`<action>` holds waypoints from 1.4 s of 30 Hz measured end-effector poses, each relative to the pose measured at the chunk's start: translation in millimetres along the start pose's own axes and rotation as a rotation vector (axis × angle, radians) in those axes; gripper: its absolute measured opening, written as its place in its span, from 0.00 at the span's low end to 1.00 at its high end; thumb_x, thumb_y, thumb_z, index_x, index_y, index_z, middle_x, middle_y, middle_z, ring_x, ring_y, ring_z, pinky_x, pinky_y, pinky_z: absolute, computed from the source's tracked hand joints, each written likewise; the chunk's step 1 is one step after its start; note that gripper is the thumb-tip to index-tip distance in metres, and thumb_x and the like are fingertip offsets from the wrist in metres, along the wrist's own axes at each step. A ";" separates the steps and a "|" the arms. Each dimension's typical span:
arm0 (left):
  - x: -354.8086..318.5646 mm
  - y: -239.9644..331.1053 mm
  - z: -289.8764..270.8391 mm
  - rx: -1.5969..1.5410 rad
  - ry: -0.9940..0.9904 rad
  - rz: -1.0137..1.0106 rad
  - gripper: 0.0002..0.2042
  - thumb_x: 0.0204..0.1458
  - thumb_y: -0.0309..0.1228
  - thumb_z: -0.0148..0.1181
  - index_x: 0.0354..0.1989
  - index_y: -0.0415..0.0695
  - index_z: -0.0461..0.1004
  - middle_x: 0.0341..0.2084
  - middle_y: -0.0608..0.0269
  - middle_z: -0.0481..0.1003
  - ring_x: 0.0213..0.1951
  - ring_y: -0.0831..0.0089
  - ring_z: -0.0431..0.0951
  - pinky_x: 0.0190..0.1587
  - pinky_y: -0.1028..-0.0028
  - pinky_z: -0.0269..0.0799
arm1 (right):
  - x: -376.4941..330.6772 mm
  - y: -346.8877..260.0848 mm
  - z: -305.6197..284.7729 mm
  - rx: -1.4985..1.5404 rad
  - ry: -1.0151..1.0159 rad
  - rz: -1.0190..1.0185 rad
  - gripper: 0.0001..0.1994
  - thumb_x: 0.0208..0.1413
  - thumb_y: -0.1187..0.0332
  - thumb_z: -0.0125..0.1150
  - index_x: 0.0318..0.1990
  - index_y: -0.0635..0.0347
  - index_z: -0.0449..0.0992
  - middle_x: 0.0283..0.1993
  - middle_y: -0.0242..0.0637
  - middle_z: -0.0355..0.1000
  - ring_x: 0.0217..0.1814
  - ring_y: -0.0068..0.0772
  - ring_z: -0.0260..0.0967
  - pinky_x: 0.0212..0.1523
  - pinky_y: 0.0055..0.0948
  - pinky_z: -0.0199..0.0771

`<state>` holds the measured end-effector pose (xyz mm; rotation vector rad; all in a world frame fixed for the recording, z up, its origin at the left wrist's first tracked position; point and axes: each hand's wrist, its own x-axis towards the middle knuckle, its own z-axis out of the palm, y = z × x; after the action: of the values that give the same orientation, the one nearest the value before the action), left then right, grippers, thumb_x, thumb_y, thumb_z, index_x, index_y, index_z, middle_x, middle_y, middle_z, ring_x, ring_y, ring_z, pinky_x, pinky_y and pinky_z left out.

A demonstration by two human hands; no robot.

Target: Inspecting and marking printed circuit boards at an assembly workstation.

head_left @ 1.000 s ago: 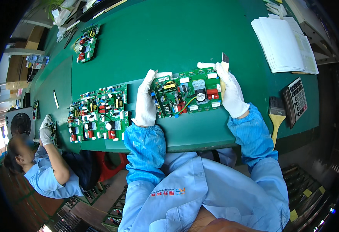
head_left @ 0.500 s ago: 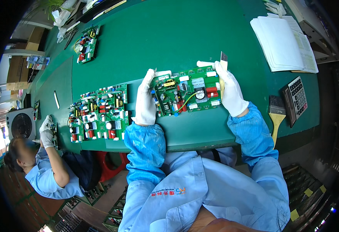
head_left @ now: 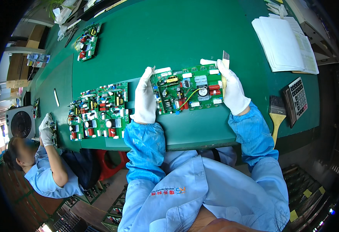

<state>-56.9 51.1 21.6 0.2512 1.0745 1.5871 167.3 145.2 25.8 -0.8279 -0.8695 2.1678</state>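
Gripping the populated circuit board (head_left: 190, 88) at its two ends: left hand (head_left: 144, 100), white-gloved, pinches the left edge; right hand (head_left: 234, 91), gloved likewise, is closed on the right edge. Fingers under the board are hidden. Right hand also keeps a flat tool (head_left: 226, 58), pale handle, grey tip, upright along that edge.

Board is component side up, above the near part of the green worktop (head_left: 169, 34), a yellow-green wire (head_left: 191, 98) arched over its middle. Change over the last half second is slight: board a touch farther from the near edge, grip the same. My reading: handling goes on, board not yet released.

Outward: cluster of circuit boards (head_left: 100, 112) left of the left hand; one lone circuit board (head_left: 87, 42) farther off. To the right, a wide brush (head_left: 277, 110), calculator (head_left: 298, 96) beside it, paper stack (head_left: 279, 42) beyond. Far left, a co-worker's gloved hand (head_left: 46, 129).
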 end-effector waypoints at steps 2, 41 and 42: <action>7.9 -9.9 -14.6 0.030 0.004 0.120 0.16 0.63 0.42 0.54 0.51 0.43 0.72 0.51 0.57 0.76 0.50 0.68 0.76 0.55 0.65 0.72 | 0.9 0.8 -1.3 0.033 -0.005 0.008 0.26 0.69 0.51 0.43 0.61 0.64 0.70 0.52 0.40 0.75 0.48 0.27 0.76 0.51 0.25 0.77; 4.4 -5.7 -20.6 -0.618 -0.628 -0.034 0.22 0.63 0.40 0.50 0.57 0.35 0.70 0.55 0.53 0.73 0.58 0.63 0.72 0.63 0.63 0.63 | 2.7 2.7 -11.4 0.096 0.115 -0.050 0.22 0.69 0.54 0.47 0.60 0.62 0.71 0.52 0.36 0.74 0.49 0.24 0.75 0.50 0.25 0.76; 4.2 -5.1 -16.9 -0.585 -0.595 -0.035 0.24 0.64 0.43 0.49 0.59 0.35 0.69 0.56 0.51 0.72 0.58 0.62 0.72 0.62 0.62 0.64 | 2.0 1.4 -9.4 0.101 0.104 -0.047 0.23 0.69 0.54 0.47 0.61 0.62 0.71 0.53 0.36 0.74 0.49 0.24 0.75 0.50 0.24 0.76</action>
<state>-66.0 46.0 6.8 0.2763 0.1422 1.5789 172.6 149.2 18.7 -0.8530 -0.7144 2.0905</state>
